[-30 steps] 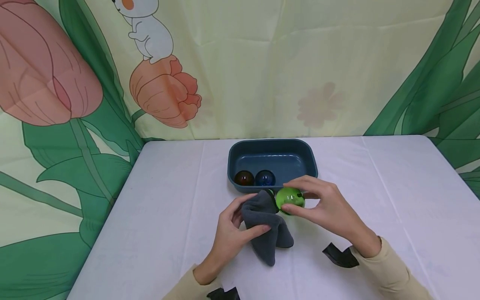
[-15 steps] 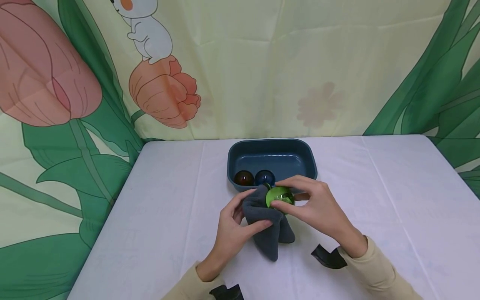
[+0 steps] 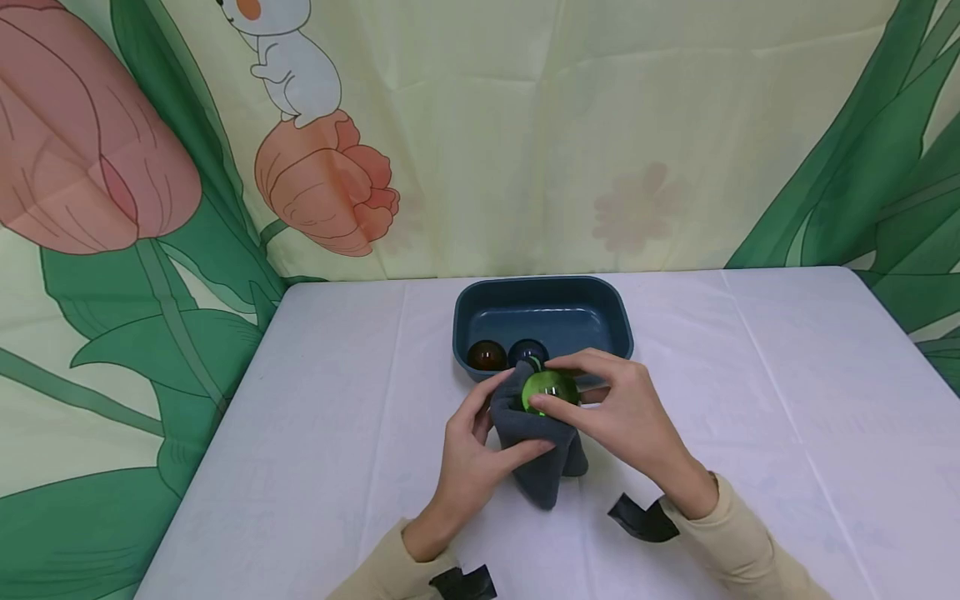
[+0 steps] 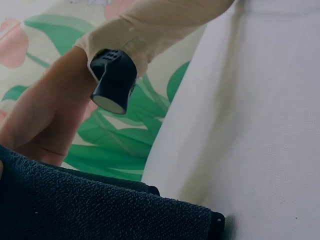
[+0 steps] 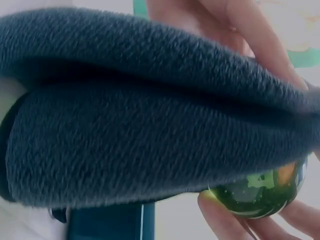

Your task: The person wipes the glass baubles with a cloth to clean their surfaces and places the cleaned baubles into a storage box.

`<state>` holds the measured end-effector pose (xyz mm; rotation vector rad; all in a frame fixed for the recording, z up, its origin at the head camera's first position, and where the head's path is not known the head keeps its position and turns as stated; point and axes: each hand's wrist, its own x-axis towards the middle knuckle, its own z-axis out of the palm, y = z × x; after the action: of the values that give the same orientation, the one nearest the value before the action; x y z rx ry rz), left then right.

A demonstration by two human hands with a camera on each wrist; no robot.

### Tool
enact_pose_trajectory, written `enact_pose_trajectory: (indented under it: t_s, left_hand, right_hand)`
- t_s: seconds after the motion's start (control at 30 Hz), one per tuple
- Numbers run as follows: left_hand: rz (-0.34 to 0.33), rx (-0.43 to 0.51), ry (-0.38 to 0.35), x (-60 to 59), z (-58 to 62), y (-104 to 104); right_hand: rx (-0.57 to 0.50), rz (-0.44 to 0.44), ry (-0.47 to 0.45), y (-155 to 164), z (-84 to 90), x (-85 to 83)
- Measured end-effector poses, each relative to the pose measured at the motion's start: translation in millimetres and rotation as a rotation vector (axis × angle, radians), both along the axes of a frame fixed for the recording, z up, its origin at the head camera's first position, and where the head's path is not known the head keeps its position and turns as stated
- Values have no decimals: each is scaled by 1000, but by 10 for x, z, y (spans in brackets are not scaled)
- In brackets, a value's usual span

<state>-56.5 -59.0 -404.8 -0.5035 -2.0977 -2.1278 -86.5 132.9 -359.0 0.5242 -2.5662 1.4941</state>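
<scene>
My left hand (image 3: pixel 476 462) grips a dark grey cloth (image 3: pixel 536 467), thumb in front, with its folds hanging down below the fingers. In the right hand (image 3: pixel 618 417) is a clear green ball (image 3: pixel 551 390), pinched between thumb and fingers and set against the upper part of the cloth. Folded cloth (image 5: pixel 150 140) fills much of the right wrist view, and the green ball (image 5: pixel 255 192) shows below its edge with fingertips around it. Across the bottom of the left wrist view runs the cloth (image 4: pixel 110 205), hiding part of a hand.
Just beyond the hands stands a dark blue rectangular tray (image 3: pixel 543 287). Inside, near its front left, lie a dark brown ball (image 3: pixel 487 356) and a dark blue ball (image 3: pixel 527 350). A white cloth covers the table (image 3: pixel 750 400), and a printed curtain (image 3: pixel 525 150) hangs behind it.
My right hand has carried the green ball leftward, from beside the cloth into its upper folds. The left hand has shifted slightly right with the cloth.
</scene>
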Motion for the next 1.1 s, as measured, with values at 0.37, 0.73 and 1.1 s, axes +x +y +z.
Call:
enact_pose_trajectory:
  t_s: [0.37, 0.73, 1.1]
  left_hand:
    - [106, -102, 162, -29, -41, 64]
    - [147, -115, 134, -26, -37, 85]
    - [49, 47, 37, -111, 73, -59]
  right_hand:
    - [-17, -52, -57, -95, 46, 19]
    - [-25, -7, -161, -57, 84, 61]
    - [-180, 359, -129, 235, 47, 8]
